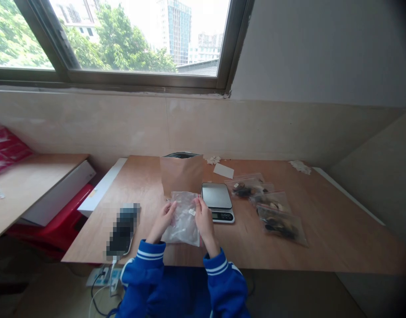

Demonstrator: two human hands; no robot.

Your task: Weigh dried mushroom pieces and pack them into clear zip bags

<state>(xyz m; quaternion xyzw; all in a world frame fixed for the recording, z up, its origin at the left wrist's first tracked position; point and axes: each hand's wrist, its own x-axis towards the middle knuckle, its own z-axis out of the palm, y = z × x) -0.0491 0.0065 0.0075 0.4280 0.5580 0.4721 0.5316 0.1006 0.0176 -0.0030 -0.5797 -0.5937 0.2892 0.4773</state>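
Observation:
My left hand [162, 221] and my right hand [204, 219] both grip the top edge of a clear, empty zip bag [184, 219] that lies on the wooden table [322, 238]. The fingers of each hand pinch the bag's opening from either side. Just behind the bag stands an open brown paper pouch [181, 173]. A small digital scale [218, 202] sits right of the bag, close to my right hand.
Three filled clear bags [276, 212] lie in a row right of the scale. A phone [122, 230] rests at the table's left front with a cable running down to a power strip [103, 276]. A white card [223, 170] and paper scraps lie at the back.

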